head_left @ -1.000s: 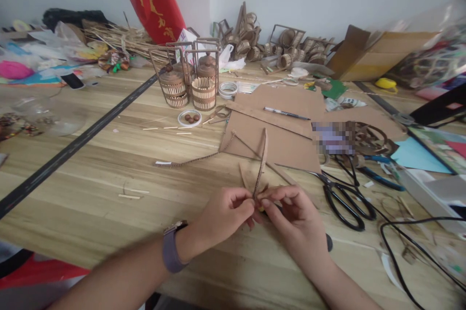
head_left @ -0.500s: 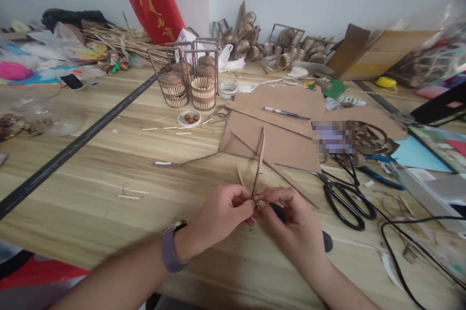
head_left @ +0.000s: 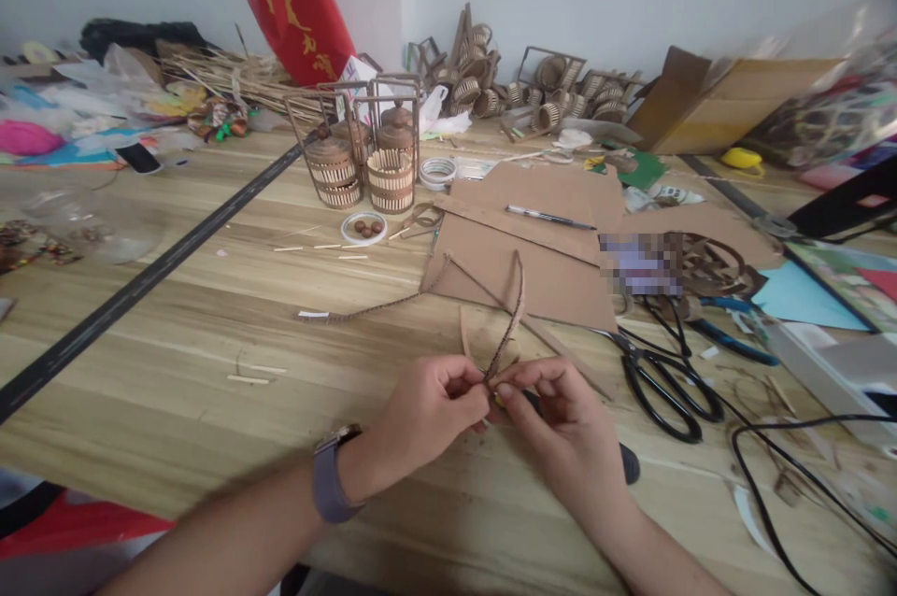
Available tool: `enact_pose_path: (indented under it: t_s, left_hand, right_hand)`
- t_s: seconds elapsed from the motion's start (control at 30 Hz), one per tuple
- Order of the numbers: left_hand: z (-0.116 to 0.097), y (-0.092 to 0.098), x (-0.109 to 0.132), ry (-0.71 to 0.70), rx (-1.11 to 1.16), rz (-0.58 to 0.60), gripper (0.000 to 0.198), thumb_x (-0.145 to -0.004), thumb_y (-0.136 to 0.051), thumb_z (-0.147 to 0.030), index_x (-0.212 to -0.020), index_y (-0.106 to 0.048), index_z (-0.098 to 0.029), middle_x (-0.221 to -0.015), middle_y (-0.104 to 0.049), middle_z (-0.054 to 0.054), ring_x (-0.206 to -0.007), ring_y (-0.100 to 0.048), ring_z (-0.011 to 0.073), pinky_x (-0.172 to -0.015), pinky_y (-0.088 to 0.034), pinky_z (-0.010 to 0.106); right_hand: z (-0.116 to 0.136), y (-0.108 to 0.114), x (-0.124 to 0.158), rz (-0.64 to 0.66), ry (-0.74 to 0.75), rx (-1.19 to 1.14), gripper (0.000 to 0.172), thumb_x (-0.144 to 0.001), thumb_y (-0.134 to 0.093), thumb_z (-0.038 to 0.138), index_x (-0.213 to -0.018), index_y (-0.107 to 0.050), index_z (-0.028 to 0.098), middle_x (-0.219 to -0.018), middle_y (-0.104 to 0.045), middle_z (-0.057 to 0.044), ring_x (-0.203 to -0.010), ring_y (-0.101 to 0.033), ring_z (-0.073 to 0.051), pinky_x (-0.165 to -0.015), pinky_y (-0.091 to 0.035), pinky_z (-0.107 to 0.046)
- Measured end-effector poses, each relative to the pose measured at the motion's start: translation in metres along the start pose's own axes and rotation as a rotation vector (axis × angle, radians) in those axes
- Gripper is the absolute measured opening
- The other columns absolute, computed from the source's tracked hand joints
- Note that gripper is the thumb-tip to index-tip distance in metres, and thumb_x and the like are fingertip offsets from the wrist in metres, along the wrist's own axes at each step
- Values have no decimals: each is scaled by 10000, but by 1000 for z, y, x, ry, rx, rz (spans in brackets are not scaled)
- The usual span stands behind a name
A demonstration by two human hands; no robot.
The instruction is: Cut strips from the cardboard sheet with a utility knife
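Observation:
Close together over the table's near part, my left hand (head_left: pixel 441 400) and my right hand (head_left: pixel 553 418) pinch the lower end of a narrow brown cardboard strip (head_left: pixel 510 320). The strip rises from the fingertips, its free end curving up in front of the cardboard sheet. Its held end is mostly hidden by the fingers. A thin, pale brown strip (head_left: pixel 464 333) also shows just beyond my left fingers. Under my right hand lies a dark-handled tool (head_left: pixel 629 463), largely covered. Black-handled scissors (head_left: pixel 665 386) rest right of my right hand.
Flat cardboard (head_left: pixel 547 264) with a pen (head_left: pixel 550 218) on it lies ahead. Small slatted baskets (head_left: pixel 391 180) stand beyond, near a tape ring holding brown beads (head_left: pixel 368 228). A black cable (head_left: pixel 743 475) winds along the right. A red bag (head_left: pixel 294 7) leans at the back.
The strip's free end has swung slightly right and now bends more. Both hands keep their pinch in nearly the same place.

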State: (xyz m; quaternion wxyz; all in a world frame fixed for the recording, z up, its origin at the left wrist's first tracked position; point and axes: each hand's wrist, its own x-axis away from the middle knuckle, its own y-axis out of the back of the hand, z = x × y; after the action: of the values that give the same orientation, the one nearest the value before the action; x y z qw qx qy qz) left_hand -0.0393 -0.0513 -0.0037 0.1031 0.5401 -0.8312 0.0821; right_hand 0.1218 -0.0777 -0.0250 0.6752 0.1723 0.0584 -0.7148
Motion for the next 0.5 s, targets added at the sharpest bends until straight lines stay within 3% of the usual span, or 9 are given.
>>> enact_pose_path:
  t_s: [0.17,0.37,0.5]
  left_hand:
    - [3,1,-4,11,142,70,192,-730,-604,-336,-732,-647,-149,-682,-685,26,-575,-613,116,-575,-477,227]
    - [1,2,-7,103,240,107,228,-689,-589,-371,-634,-616,-152,-571,-625,3,-537,-606,112,-548,-453,212]
    - [1,2,-8,142,236,108,222,-663,-571,-367,-611,-610,-154,-567,-633,12,-533,-613,116,-535,-435,209]
  right_hand:
    - [-3,3,-1,-2,42,92,113,-902,-653,252,-886,-541,253,-788,-707,-14,-719,-691,-152,-640,-568,-273]
    - [3,7,-5,72,330,304,188,-885,-609,97,-918,-543,270,-810,-688,4,-741,-687,-143,-659,-564,-269]
    - [7,7,-7,103,426,352,223,-862,-617,60,-917,-551,266,-836,-694,2,-793,-692,-139,-675,-567,-247]
